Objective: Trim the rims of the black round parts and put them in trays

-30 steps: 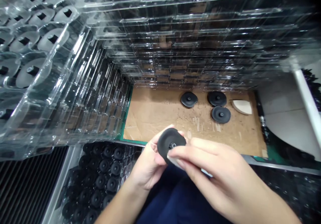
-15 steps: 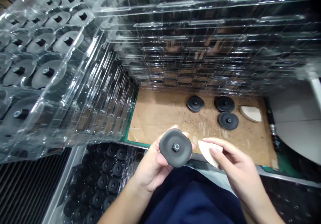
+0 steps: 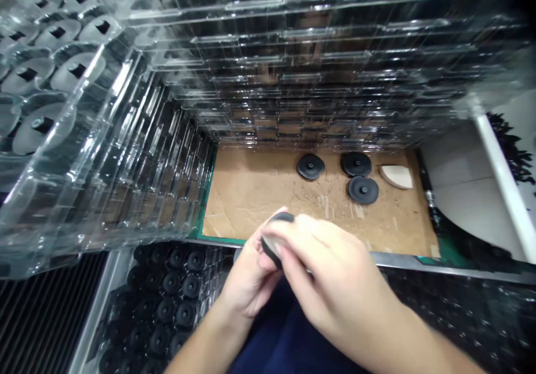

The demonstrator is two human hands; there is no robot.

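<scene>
My left hand [image 3: 247, 276] grips a round black disc [image 3: 280, 219] at its edge, just in front of the cardboard-covered bench [image 3: 251, 190]. My right hand [image 3: 330, 276] lies over the disc's face, fingers pressed together on it; a pale piece shows under the fingertips [image 3: 274, 245], too blurred to name. Most of the disc is hidden by the right hand. Three more black discs [image 3: 310, 167] [image 3: 357, 163] [image 3: 363, 190] lie on the cardboard at the back, with a white wedge-shaped pad [image 3: 397, 176] beside them.
Tall stacks of clear plastic trays [image 3: 293, 67] wall in the bench at the back and left; those at the left [image 3: 50, 84] hold discs. A tray of several black discs [image 3: 167, 301] sits low at the left. A white post [image 3: 500, 178] stands at the right.
My right hand, which held a white wedge pad beside the disc half a second ago, has moved left over the disc's face and now covers it. The view shifted slightly.
</scene>
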